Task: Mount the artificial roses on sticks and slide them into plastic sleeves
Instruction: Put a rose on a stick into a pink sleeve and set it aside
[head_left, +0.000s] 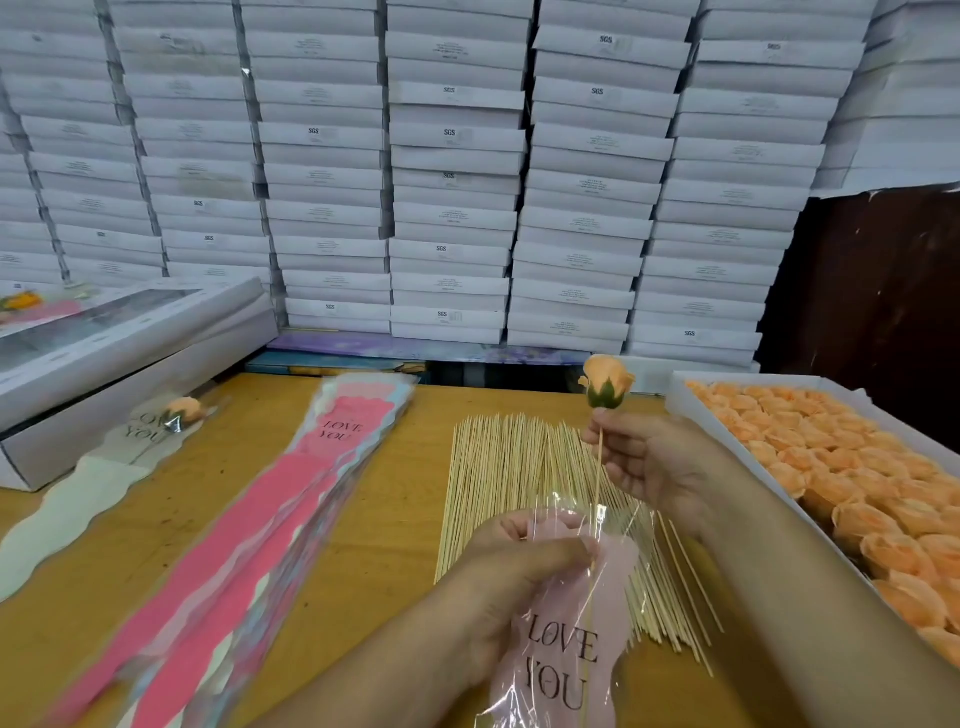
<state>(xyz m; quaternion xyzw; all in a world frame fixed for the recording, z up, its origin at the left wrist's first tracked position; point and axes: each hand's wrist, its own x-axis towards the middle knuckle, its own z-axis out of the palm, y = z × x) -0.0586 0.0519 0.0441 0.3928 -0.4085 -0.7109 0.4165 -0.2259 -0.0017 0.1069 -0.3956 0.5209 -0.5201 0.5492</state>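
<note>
My right hand (652, 457) pinches a thin wooden stick (599, 470) with a peach artificial rose (607, 381) mounted upright on its top. The stick's lower end enters the open mouth of a clear plastic sleeve (563, 639) with a pink "LOVE YOU" card inside. My left hand (511, 571) grips that sleeve near its top edge. Under both hands lies a flat spread of bare sticks (511, 467) on the wooden table (384, 519).
A white tray (691, 410) of several peach rose heads sits at the right. A stack of pink and blue sleeves (249, 540) lies left of centre. A finished sleeved rose (182, 410) lies far left beside a windowed box (130, 332). White boxes are stacked behind.
</note>
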